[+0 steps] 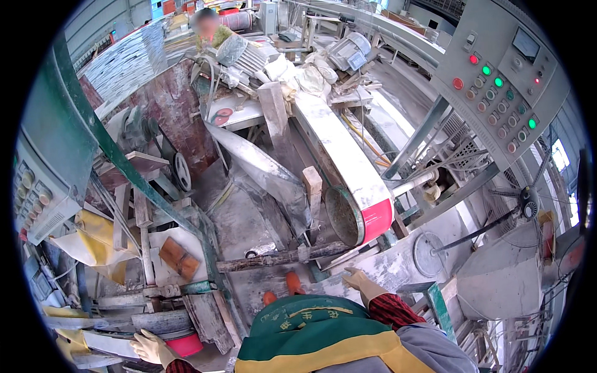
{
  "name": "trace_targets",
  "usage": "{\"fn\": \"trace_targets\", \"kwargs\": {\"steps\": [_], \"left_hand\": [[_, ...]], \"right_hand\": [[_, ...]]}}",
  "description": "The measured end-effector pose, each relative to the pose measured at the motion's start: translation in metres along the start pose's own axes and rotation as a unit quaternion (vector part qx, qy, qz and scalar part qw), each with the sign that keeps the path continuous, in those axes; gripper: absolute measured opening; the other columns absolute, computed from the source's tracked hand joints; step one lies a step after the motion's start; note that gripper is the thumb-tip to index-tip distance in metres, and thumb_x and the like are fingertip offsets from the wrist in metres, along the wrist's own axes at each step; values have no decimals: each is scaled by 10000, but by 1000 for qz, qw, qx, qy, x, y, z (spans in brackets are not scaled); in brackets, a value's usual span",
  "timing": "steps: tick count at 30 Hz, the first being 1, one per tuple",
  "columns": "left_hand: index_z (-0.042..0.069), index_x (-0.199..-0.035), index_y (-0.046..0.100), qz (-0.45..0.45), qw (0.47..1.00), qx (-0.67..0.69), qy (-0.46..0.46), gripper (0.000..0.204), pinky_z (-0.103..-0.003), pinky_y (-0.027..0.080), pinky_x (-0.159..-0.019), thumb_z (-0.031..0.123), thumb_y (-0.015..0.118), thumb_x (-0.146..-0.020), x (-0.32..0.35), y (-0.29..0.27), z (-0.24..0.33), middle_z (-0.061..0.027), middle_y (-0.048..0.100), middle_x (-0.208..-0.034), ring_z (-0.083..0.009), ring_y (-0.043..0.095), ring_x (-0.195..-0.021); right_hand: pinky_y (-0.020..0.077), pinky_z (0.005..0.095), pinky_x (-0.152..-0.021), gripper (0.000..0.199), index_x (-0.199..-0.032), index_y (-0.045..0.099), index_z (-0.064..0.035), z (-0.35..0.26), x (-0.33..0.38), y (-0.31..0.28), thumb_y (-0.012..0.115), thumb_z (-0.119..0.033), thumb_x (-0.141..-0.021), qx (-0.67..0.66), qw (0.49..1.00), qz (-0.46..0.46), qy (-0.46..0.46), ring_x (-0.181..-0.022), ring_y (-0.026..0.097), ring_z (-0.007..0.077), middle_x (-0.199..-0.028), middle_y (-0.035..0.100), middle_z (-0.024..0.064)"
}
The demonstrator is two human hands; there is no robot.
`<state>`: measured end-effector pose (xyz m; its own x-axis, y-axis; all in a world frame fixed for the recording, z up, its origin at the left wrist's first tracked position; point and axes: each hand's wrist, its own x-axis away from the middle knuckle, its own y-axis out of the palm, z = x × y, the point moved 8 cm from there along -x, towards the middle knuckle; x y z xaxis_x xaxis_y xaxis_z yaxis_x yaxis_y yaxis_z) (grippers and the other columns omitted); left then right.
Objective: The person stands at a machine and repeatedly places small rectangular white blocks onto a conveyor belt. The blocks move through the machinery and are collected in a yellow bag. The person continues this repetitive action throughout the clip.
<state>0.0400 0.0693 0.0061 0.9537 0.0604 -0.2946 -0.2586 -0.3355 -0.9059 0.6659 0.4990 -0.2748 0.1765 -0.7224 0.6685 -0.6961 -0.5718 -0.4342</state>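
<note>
Closest to the lens, a green apron with a yellow band (317,339) fills the lower middle, with two orange shoe tips (293,283) showing just beyond its top edge on the dusty grey floor (249,230). Largest ahead is the long belt machine (339,155), a white-topped guard running from the upper middle down to a rounded red end (377,221) beside an open drum mouth; a rough wooden post (313,186) stands against its left side and a dark bar (280,258) lies across the floor below it. On the upper right a grey control panel (504,74) with red and green lamps leans over the machine on slanted struts, leaving only a narrow gap beneath. A green steel beam (93,124) slants down the left side, fencing off a second panel (37,193) and yellow sheeting (99,239). Open floor is a tight wedge between the beam and the belt guard, just ahead of the shoes. The right hand (357,280), gloved, lies spread and flat on the pale stone-dusted ledge (388,267) at the machine's foot, its grip open and holding nothing. The left hand (149,347), also gloved, rests at the lower left edge against a red round rim (185,344), fingers curled loosely over it; whether that grip closes fully on the rim cannot be told. Another person (208,28) stands far back at the top.
</note>
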Motion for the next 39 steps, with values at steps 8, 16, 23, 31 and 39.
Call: {"fn": "trace_targets", "kwargs": {"steps": [8,16,23,31,39], "left_hand": [[150,-1200,557,101,994,-4,30,459,-417,413,-915,480,371,-940,4,3,2,-141,462,-1320,-306,490,-1133],[157,-1224,536,64,998,-19,18,458,-408,393,-947,478,371,-942,9,0,5,-131,438,-1348,-296,476,-1156],[146,-1219,531,97,995,-15,24,459,-411,395,-946,473,361,-946,16,-3,8,-143,451,-1334,-306,484,-1155],[177,-1256,503,64,997,-37,4,444,-385,366,-978,466,372,-946,24,-8,10,-106,427,-1370,-268,443,-1200],[165,-1246,503,87,996,-29,6,442,-387,374,-966,463,389,-941,31,-13,14,-116,431,-1362,-276,443,-1194]], "right_hand": [[510,287,-538,587,-1352,421,-54,3,15,0,580,-176,-801,-32,999,-18,34,-620,629,169,-822,673,131],[511,280,-554,576,-1366,424,-135,-35,15,9,549,-221,-809,23,999,-37,20,-619,629,161,-844,678,112],[513,297,-576,615,-1391,372,-101,-44,24,13,541,-241,-816,0,998,-64,30,-663,635,165,-879,681,111],[508,294,-568,634,-1392,365,-81,-45,29,11,545,-241,-805,-31,996,-69,40,-657,632,167,-878,681,118],[507,287,-559,636,-1385,377,-77,-49,31,11,548,-216,-788,-22,997,-66,31,-643,631,163,-865,680,123]]}}
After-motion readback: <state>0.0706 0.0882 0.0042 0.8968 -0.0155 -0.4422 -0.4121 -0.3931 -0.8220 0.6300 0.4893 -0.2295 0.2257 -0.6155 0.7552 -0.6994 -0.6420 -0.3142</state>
